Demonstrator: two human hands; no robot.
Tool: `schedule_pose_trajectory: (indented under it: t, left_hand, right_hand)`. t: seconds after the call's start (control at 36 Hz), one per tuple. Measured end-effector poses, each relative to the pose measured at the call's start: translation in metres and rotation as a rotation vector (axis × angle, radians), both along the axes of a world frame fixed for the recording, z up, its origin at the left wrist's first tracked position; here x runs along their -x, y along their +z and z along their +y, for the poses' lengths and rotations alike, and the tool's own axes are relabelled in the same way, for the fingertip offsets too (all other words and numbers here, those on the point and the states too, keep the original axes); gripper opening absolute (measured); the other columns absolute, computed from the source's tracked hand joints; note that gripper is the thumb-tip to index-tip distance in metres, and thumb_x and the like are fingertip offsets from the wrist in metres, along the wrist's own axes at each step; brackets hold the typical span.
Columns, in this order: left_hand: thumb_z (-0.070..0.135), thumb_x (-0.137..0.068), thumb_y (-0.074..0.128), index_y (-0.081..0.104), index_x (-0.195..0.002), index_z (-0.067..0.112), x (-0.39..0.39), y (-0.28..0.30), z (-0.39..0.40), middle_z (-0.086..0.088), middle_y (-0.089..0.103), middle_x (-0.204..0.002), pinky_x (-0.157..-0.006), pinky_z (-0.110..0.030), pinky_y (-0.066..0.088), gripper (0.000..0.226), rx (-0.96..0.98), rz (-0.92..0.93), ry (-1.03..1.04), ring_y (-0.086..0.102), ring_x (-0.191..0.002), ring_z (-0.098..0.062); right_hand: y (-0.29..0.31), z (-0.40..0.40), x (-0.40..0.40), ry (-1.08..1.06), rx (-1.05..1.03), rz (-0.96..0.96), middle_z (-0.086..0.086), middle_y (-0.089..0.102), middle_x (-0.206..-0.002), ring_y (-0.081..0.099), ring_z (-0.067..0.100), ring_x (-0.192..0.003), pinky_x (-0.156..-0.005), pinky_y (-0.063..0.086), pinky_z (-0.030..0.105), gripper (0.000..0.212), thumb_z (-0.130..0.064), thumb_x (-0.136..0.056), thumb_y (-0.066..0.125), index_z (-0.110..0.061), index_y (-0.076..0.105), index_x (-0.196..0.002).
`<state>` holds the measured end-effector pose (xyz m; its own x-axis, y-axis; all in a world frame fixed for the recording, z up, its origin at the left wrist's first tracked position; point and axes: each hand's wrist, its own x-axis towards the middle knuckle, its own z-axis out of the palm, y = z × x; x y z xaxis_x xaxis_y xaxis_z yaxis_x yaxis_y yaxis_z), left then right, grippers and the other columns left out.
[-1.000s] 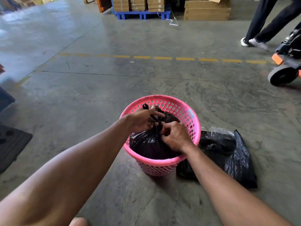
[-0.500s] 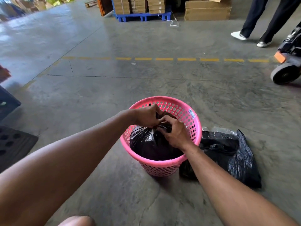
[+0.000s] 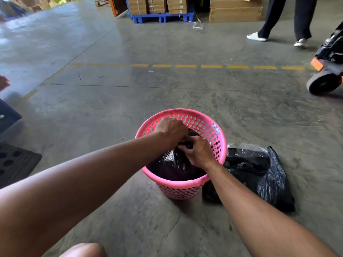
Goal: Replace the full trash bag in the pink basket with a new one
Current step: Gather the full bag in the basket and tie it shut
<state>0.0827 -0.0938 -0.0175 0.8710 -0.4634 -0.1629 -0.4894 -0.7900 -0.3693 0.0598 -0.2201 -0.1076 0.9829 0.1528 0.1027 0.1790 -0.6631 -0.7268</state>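
Note:
A pink perforated basket [image 3: 201, 125] stands on the concrete floor in the lower middle of the head view. Inside it sits a full black trash bag [image 3: 167, 165], its top gathered into a bunch. My left hand [image 3: 171, 129] and my right hand [image 3: 197, 152] are both closed on that gathered top, touching each other over the basket. The knot itself is hidden under my fingers. A flat, folded black bag [image 3: 267, 180] lies on the floor against the basket's right side.
A black perforated mat [image 3: 13, 162] lies at the left edge. A wheeled cart [image 3: 324, 78] stands at the right, and a person's legs [image 3: 282, 19] are behind it. Cardboard boxes on a blue pallet [image 3: 161, 16] line the far end beyond a dashed yellow line.
The bag's loose ends, sticking up a second ago, are now pressed down under my hands. Both hands have closed in together on the bag's top. The person at the back has stepped left.

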Motion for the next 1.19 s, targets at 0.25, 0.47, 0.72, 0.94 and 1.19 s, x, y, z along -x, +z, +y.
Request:
schedule_pose_trajectory:
  t: [0.25,0.47,0.72,0.94,1.19]
  left_hand:
    - [0.037,-0.081,0.065,0.072,-0.093,0.028,-0.017,-0.015,0.026,0.009,0.074,-0.096,-0.093,-0.039,0.04,0.017,0.127,-0.073,-0.033,0.063,-0.105,-0.02]
    - [0.038,-0.075,0.083,0.082,-0.086,0.03,-0.019,-0.039,0.069,0.024,0.044,-0.052,-0.066,-0.028,0.045,0.014,0.583,0.162,0.115,0.049,-0.063,-0.011]
    - [0.06,-0.064,0.064,0.061,-0.111,0.04,-0.002,-0.065,0.066,0.006,0.058,-0.114,-0.089,-0.04,0.053,0.052,0.781,0.173,0.217,0.059,-0.106,-0.018]
    - [0.041,-0.085,0.071,0.069,-0.116,0.031,0.002,-0.076,0.042,0.002,0.068,-0.114,-0.107,-0.045,0.036,0.033,0.518,0.05,0.174,0.065,-0.109,-0.023]
    - [0.009,-0.089,0.054,0.06,-0.107,0.01,-0.01,-0.06,0.029,-0.014,0.057,-0.117,-0.095,-0.049,0.04,0.019,0.564,0.012,0.158,0.064,-0.091,-0.04]
  right_hand:
    - [0.004,-0.006,-0.005,0.035,0.009,0.044,-0.009,0.079,-0.095,0.071,0.008,-0.093,-0.082,0.045,0.016,0.013,-0.023,-0.085,0.07,-0.024,0.08,-0.094]
    - [0.0,-0.013,-0.007,-0.006,0.173,0.073,0.005,0.079,-0.097,0.071,0.028,-0.093,-0.085,0.056,0.034,0.025,-0.023,-0.082,0.061,-0.022,0.077,-0.101]
    - [0.008,-0.044,0.002,-0.029,0.104,-0.177,-0.002,0.064,-0.114,0.061,0.013,-0.108,-0.096,0.046,0.025,0.046,-0.041,-0.074,0.07,-0.026,0.07,-0.117]
    - [-0.005,-0.065,0.028,-0.697,0.016,0.127,0.023,0.061,-0.126,0.063,0.043,-0.109,-0.084,0.048,0.043,0.046,-0.044,-0.094,0.052,-0.017,0.049,-0.131]
    - [-0.013,-0.052,0.029,-0.741,-0.063,0.078,0.026,0.07,-0.112,0.065,0.047,-0.103,-0.081,0.047,0.045,0.032,-0.03,-0.099,0.05,-0.007,0.067,-0.115]
